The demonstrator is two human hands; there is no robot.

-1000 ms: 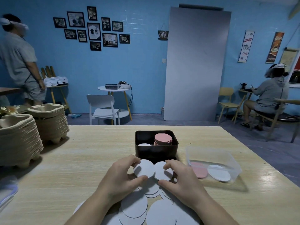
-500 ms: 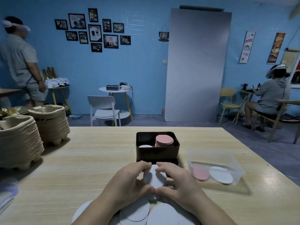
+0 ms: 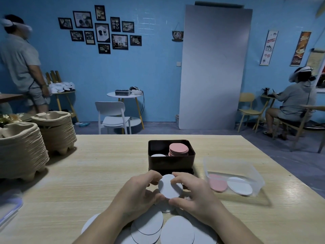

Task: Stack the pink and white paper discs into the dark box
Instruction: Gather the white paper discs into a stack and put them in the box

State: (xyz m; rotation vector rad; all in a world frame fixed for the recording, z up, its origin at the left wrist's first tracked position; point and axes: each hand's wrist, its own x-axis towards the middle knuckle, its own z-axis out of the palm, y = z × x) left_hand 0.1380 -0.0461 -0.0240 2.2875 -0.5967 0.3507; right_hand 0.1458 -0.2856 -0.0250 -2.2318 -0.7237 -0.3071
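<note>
A small stack of white paper discs is held tilted between both hands just in front of the dark box. My left hand grips its left edge, and my right hand pinches its right edge. Inside the box stands a pile of pink discs on the right and a low white pile on the left. More loose white discs lie spread on the table under my wrists.
A clear plastic tub right of the box holds a pink disc and a white disc. Stacks of pulp trays stand at the table's left. A blue-rimmed lid lies at the left edge. People sit and stand in the room beyond.
Two separate white discs, one in each hand, have been brought together into one stack. Both hands have closed in around it and lifted it slightly.
</note>
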